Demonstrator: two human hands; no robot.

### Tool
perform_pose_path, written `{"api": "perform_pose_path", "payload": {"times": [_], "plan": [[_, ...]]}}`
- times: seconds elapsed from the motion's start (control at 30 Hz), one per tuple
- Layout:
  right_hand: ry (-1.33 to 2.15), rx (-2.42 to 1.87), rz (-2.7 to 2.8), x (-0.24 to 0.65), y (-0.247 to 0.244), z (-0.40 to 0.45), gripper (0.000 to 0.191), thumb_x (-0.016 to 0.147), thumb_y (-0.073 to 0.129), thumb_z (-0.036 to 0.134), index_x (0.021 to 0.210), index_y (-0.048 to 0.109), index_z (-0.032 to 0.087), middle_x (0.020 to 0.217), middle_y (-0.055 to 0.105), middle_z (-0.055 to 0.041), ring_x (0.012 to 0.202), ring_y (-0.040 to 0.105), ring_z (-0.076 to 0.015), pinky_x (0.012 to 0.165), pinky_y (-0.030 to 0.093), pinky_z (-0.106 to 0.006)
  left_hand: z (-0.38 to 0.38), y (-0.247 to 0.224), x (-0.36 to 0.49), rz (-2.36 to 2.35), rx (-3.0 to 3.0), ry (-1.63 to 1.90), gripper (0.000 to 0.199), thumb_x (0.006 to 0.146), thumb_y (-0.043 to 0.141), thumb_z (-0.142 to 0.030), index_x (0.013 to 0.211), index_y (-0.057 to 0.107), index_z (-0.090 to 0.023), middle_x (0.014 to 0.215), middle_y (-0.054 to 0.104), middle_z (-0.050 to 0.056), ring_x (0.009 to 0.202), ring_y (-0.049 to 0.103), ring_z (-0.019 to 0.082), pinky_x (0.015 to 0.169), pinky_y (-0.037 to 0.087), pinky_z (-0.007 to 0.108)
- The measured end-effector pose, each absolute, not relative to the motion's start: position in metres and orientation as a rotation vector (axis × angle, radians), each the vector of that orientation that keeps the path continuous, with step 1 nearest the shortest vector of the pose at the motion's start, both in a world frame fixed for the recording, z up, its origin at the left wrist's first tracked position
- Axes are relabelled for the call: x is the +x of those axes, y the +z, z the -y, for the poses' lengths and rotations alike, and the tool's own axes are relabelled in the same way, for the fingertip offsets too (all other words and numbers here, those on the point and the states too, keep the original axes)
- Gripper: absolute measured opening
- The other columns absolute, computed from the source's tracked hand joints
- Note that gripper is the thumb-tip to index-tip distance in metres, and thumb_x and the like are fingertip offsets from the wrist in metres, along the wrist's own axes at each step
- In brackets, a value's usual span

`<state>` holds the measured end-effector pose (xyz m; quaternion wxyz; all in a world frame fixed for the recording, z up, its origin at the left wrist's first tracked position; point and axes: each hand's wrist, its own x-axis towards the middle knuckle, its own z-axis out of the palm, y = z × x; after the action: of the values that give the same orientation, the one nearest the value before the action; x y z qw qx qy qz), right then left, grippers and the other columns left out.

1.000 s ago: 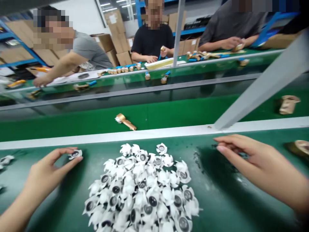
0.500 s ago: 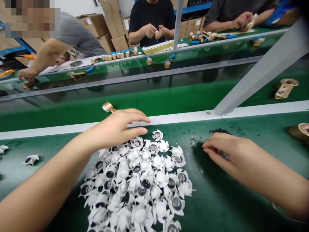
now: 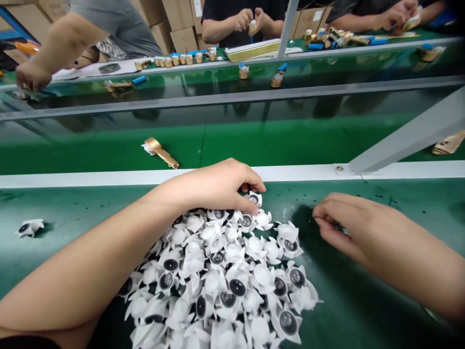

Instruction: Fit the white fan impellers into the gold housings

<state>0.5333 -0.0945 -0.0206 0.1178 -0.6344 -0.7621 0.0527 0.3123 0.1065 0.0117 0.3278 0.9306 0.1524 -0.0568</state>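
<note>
My left hand [image 3: 228, 186] reaches over the far edge of a heap of small white fan wheels [image 3: 238, 287]. Its thumb and fingers are curled round one white fan wheel [image 3: 254, 198], whose dark round centre faces up. To the right of the heap, my right hand [image 3: 345, 220] hovers low over the green work surface [image 3: 348, 300]. Its thumb and fingertips are pressed together in a pinch, and whatever lies between them is hidden. Tiny dark bits [image 3: 298, 200] are scattered near its fingertips.
A gold-coloured handle-shaped part [image 3: 162, 151] lies on the green belt [image 3: 236, 140] beyond the white rail [image 3: 298, 173]. A grey post [image 3: 403, 133] rises at the right. Across the line, co-workers' hands [image 3: 252, 20] handle small parts. One fan wheel [image 3: 31, 228] lies apart on the left.
My left hand has moved right and curled its fingers round a fan wheel at the heap's edge. My right hand stays pinched. The whole view has shifted.
</note>
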Motion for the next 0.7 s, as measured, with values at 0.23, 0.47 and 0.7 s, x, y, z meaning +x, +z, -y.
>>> {"api": "perform_pose_path", "payload": {"times": [0.23, 0.47, 0.7], "plan": [[0.445, -1.557, 2.191, 0.491, -0.004, 0.027, 0.014, 0.093, 0.051, 0.019, 0.080, 0.057, 0.021, 0.075, 0.054, 0.0012, 0.065, 0.050, -0.0131, 0.058, 0.039, -0.027, -0.109, 0.010, 0.313, -0.501, 2.169, -0.096, 0.042, 0.071, 0.085, -0.021, 0.111, 0.073, -0.020, 0.109, 0.077, 0.001, 0.093, 0.072, 0.015, 0.075, 0.052, 0.023], [0.422, -1.478, 2.300, 0.488, -0.028, 0.012, 0.018, 0.095, 0.048, 0.018, 0.077, 0.052, 0.020, 0.077, 0.052, -0.0008, 0.070, 0.049, -0.0158, 0.060, 0.038, -0.028, -0.112, 0.008, 0.312, -0.429, 2.231, -0.092, 0.031, 0.072, 0.080, -0.011, 0.102, 0.075, -0.020, 0.098, 0.078, -0.001, 0.094, 0.071, 0.017, 0.078, 0.051, 0.025], [0.273, -1.515, 2.329, 0.484, -0.027, 0.012, 0.020, 0.096, 0.049, 0.016, 0.077, 0.050, 0.019, 0.075, 0.052, -0.0020, 0.068, 0.051, -0.0163, 0.060, 0.038, -0.030, -0.108, 0.011, 0.315, -0.445, 2.363, -0.085, 0.015, 0.074, 0.082, -0.015, 0.086, 0.075, -0.018, 0.088, 0.077, -0.001, 0.086, 0.070, 0.016, 0.069, 0.048, 0.024]]}}
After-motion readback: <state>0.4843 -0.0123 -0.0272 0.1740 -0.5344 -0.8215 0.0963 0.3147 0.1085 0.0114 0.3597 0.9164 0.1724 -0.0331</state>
